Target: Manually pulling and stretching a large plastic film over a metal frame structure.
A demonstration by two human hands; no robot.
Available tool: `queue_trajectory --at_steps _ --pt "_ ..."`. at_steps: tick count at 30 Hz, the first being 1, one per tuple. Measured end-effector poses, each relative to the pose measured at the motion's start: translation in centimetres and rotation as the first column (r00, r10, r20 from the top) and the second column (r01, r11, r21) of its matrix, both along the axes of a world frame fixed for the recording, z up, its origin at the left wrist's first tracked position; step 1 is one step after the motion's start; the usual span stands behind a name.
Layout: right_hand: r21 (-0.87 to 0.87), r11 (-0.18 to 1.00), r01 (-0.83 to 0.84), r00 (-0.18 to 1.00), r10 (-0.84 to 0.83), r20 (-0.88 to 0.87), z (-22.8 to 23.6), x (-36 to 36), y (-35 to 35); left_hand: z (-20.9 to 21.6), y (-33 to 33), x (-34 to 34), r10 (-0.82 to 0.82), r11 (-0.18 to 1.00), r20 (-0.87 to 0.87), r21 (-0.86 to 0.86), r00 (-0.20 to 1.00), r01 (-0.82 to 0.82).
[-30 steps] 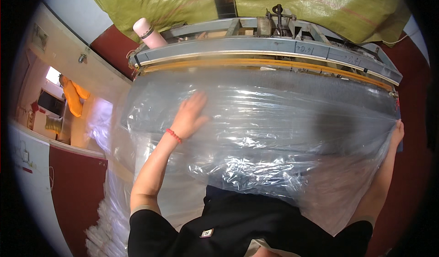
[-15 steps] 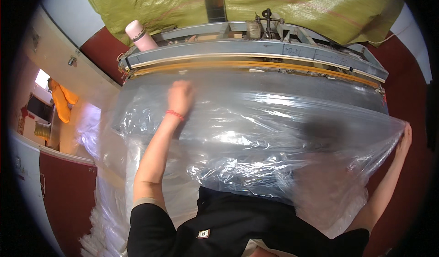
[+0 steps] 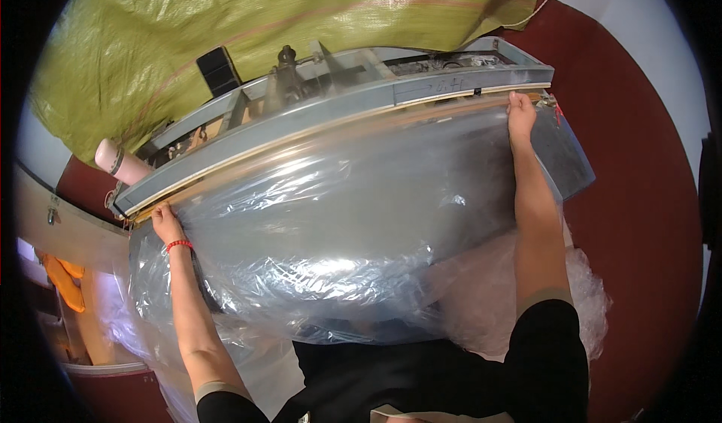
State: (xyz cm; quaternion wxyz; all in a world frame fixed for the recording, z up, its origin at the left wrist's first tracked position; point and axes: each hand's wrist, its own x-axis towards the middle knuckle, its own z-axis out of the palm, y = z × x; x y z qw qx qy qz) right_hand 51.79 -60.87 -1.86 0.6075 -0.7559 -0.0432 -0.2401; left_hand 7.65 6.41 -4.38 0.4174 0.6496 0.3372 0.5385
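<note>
A wide sheet of clear plastic film [image 3: 353, 205] stretches across the machine's grey table, its far edge lying along the orange strip under the long grey metal bar [image 3: 323, 113]. At the left end of that strip, my left hand [image 3: 166, 225] is closed on a corner of the film, a red bead bracelet on its wrist. Close to the bar's right end, my right hand [image 3: 520, 116] pinches the film's other corner. Between the hands the film is taut at the far side; nearer my body it falls in shiny creases.
Behind the bar, a metal frame carries a dark clamp-like fitting [image 3: 288, 75]. A pink bottle [image 3: 122, 161] stands at the left end, and a black phone-like slab [image 3: 218, 71] leans against the yellow-green woven sheet [image 3: 263, 9]. Crumpled film [image 3: 590, 303] hangs at the right.
Both hands have moved: the left outward to the bar's left end, the right inward and forward to its right end. The film is now drawn up to the bar. My view has turned rightward.
</note>
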Motion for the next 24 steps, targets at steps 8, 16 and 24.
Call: queue_trajectory --at_steps 8,16,24 --pt "0.057 0.969 0.239 0.971 -0.239 -0.012 -1.1 1.5 -1.6 1.4 -2.1 1.3 0.045 0.997 -0.012 -0.059 0.999 -0.045" --pt "0.368 0.908 0.198 0.972 -0.231 0.046 0.5 -0.1 -1.0 2.6 -3.3 1.2 0.143 0.978 0.133 -0.174 0.981 -0.119" --pt "-0.325 0.943 -0.074 0.812 0.246 0.53 7.8 -14.2 15.1 8.1 -10.4 -3.4 -0.277 0.96 0.017 0.05 0.961 0.276"
